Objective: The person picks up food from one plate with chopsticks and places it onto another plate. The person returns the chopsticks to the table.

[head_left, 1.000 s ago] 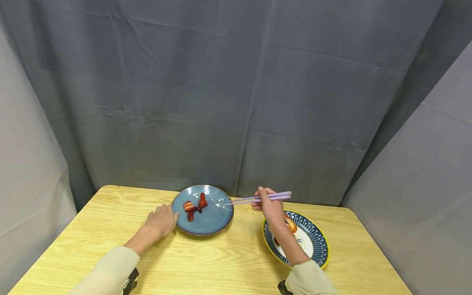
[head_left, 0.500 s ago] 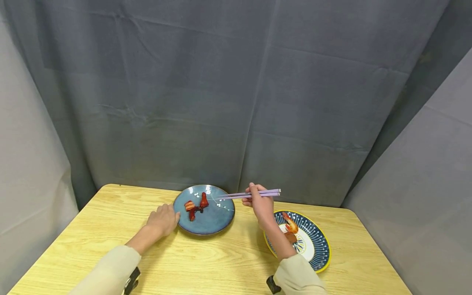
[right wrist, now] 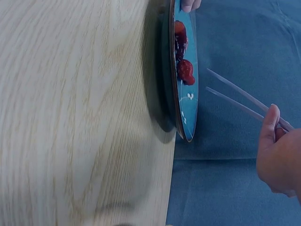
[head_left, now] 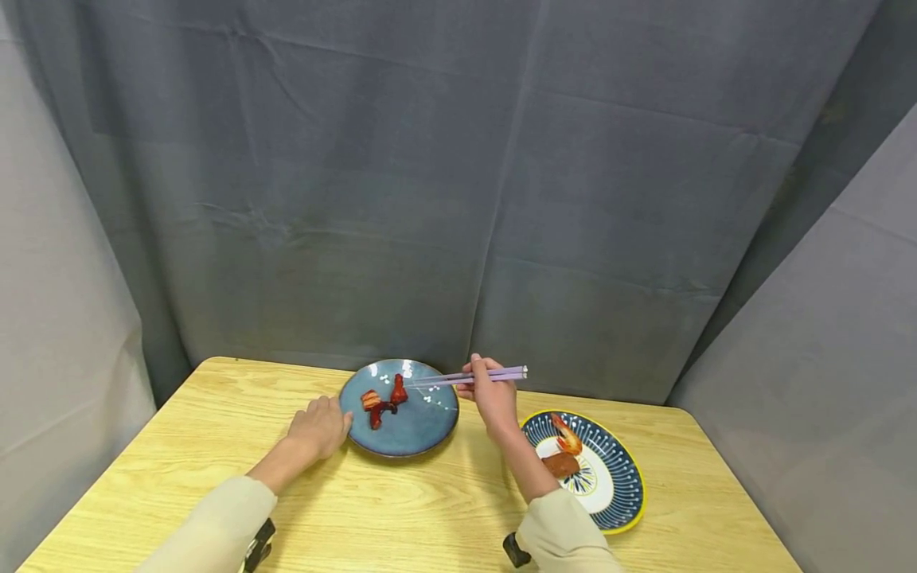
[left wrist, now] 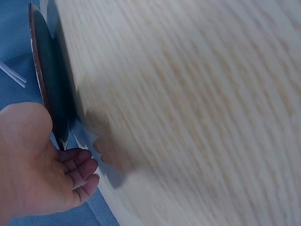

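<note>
The right hand (head_left: 485, 390) pinches a pair of lilac chopsticks (head_left: 510, 371), and I see their tips apart above the blue plate (head_left: 411, 434), near the food; in the right wrist view a gap shows between tips and food. On the other side, I have the left hand (head_left: 322, 426) holding that plate's rim, thumb over the edge and fingers bent; how firmly it grips, I can't tell.

Three pieces sit grouped on the blue plate's left half: a striped piece of meat (head_left: 369, 400), a red piece (head_left: 399, 390) and a dark red piece (head_left: 376, 416). To the right I have a patterned plate (head_left: 634, 485) with a yellow rim, partly behind the right forearm. It carries a shrimp (head_left: 567, 436) just beside a brown piece (head_left: 562, 465).

Both plates are on a pale wooden table (head_left: 401, 517), the blue one by its back edge. Behind it I see a creased grey curtain (head_left: 394, 199), with paler cloth (head_left: 824, 382) at either side.
</note>
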Tool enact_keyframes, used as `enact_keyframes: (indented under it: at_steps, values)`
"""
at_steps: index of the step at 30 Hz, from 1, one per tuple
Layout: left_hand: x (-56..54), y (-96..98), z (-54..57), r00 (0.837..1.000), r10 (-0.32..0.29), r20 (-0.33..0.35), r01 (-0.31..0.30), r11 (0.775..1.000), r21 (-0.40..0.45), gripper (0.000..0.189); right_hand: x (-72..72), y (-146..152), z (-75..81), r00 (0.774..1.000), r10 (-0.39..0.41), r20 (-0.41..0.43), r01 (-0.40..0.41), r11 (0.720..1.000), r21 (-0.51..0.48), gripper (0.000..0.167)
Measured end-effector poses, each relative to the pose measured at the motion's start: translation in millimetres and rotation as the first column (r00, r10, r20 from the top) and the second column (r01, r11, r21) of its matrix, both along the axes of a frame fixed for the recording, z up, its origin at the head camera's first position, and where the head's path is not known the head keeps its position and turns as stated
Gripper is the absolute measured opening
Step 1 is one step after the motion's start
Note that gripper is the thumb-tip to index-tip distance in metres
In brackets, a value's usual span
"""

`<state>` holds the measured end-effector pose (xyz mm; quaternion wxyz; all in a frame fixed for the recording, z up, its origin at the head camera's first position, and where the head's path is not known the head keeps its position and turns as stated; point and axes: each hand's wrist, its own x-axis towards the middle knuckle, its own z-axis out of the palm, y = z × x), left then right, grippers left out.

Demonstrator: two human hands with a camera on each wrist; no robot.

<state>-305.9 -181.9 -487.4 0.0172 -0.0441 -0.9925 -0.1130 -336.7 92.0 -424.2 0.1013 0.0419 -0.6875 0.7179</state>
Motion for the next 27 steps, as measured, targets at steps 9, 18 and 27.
enact_keyframes:
  at_steps: [9,18,27]
  values:
    - [0.4,-0.2,-0.7,1.000,0.003,-0.006,-0.003,1.000,0.001,0.042,-4.0,-10.2,-7.5,1.000,-0.005,0.022,0.005,1.000,-0.008,0.032]
    - [0.3,0.2,-0.3,1.000,0.000,-0.001,0.000,1.000,0.005,0.040,-5.3,-18.3,-14.3,0.998,-0.066,0.005,0.066,0.997,0.039,0.035]
    - [-0.2,-0.1,-0.9,1.000,0.003,-0.003,-0.003,1.000,0.006,0.041,-9.5,-26.0,-21.0,0.994,-0.108,0.021,0.107,0.993,0.051,0.034]
